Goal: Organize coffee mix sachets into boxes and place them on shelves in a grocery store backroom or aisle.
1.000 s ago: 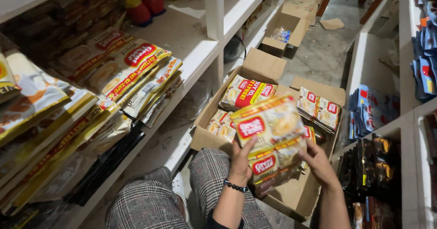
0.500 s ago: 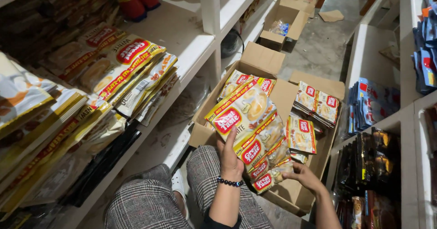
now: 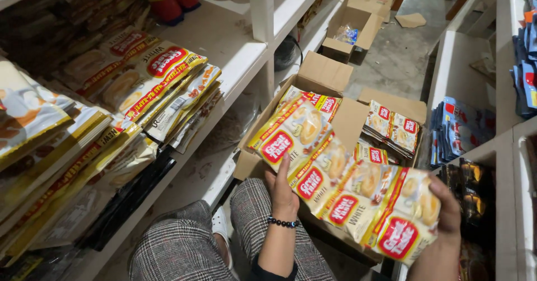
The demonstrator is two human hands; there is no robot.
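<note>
**Both hands support a fanned stack of yellow sachet packs above an open carton**

The left hand (image 3: 282,194), wearing a dark bead bracelet (image 3: 283,222) at the wrist, is held flat and open against the underside of the sachet packs (image 3: 341,189), fingers extended upward along the nearest pack. It supports rather than clamps.

The right hand (image 3: 444,214) is closed on the lower right end of the same stack, fingers wrapped over the edge of the outermost pack. The thumb is hidden behind the packs, so the exact depth of the grip cannot be confirmed.

The packs are yellow with red oval labels. They overlap in a diagonal row, high at the left and low at the right, suspended above the person's checked trousers (image 3: 179,247) and the cardboard carton (image 3: 330,77).

The carton stands on the floor with flaps open. Further packs of the same kind remain inside it (image 3: 394,127), upright against the far wall.

To the left, a white shelf (image 3: 224,40) carries stacked packs (image 3: 151,82) lying flat. Beyond, a smaller open box (image 3: 349,32) stands on the concrete floor. To the right, blue packets (image 3: 461,135) lie in a white shelf bay.
</note>
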